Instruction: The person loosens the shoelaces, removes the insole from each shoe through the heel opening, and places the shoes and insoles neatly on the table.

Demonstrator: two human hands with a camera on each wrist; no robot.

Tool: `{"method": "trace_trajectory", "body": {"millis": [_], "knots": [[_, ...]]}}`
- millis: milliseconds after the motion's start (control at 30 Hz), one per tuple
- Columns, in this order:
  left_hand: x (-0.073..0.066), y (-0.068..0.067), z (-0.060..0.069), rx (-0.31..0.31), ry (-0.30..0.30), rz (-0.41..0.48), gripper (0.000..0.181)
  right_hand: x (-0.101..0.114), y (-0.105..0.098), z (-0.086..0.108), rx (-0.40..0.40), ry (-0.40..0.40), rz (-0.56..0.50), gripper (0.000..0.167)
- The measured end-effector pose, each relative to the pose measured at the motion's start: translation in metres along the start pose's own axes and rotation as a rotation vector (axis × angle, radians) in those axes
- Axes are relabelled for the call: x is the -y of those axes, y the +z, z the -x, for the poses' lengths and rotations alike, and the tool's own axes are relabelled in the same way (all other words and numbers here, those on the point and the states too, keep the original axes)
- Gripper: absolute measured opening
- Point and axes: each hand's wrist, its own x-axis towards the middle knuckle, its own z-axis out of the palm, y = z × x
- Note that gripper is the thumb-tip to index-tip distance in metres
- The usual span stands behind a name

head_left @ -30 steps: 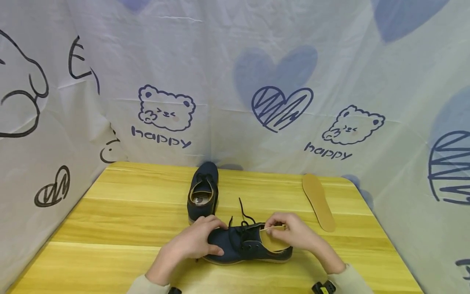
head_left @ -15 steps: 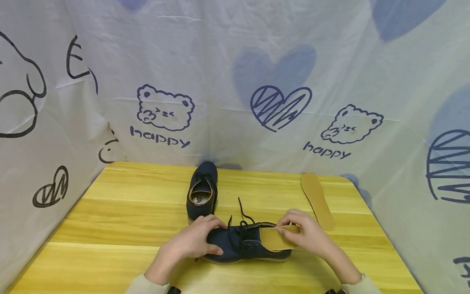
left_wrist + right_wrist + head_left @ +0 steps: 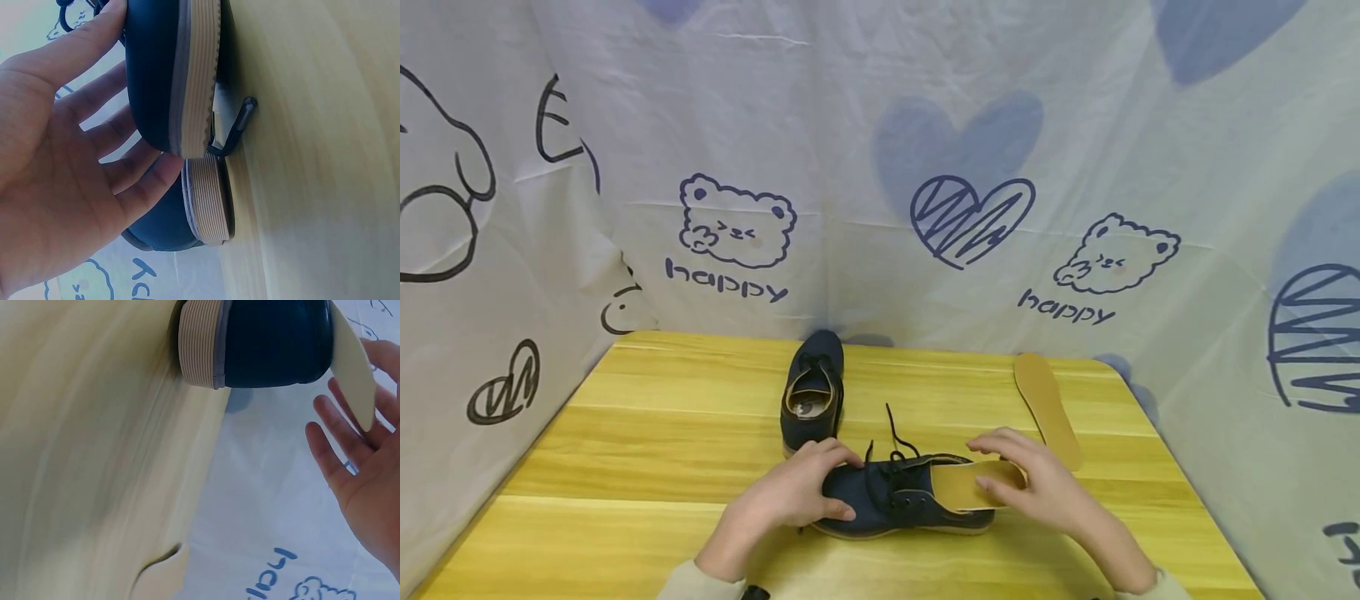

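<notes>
A navy lace-up shoe (image 3: 859, 500) lies across the table, toe to the left and black laces undone. My left hand (image 3: 790, 487) holds it by the toe, thumb on the near side and fingers on the far side. A tan insole (image 3: 955, 487) is partly in the shoe's opening, and its heel end sticks out past the back. My right hand (image 3: 1041, 483) is around that protruding end with thumb and fingers parted. In the right wrist view the fingers (image 3: 340, 428) are spread beside the insole; whether the thumb touches it I cannot tell.
A second navy shoe (image 3: 817, 354) stands behind the first, toe toward the back. Another tan insole (image 3: 1047, 400) lies at the back right of the wooden table (image 3: 662, 450). A printed white cloth (image 3: 850, 275) hangs behind and along the sides.
My right hand has pulled the insole to the right, so more of it sticks out of the shoe's back. The right fingers have since loosened. My left hand has stayed on the toe.
</notes>
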Motion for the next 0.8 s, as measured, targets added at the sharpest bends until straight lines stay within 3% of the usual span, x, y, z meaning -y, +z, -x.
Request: {"method": "trace_trajectory", "body": {"millis": [133, 367, 800], "knots": [[0.0, 0.0, 0.0, -0.003, 0.003, -0.001, 0.053, 0.005, -0.003, 0.003, 0.039, -0.081, 0.107, 0.054], [0.001, 0.0, 0.0, -0.006, 0.003, -0.005, 0.053, 0.01, -0.004, 0.001, 0.137, -0.24, 0.259, 0.052], [0.002, 0.0, 0.0, 0.0, 0.003, 0.0, 0.053, 0.017, -0.001, 0.003, 0.245, -0.353, 0.372, 0.035]]}}
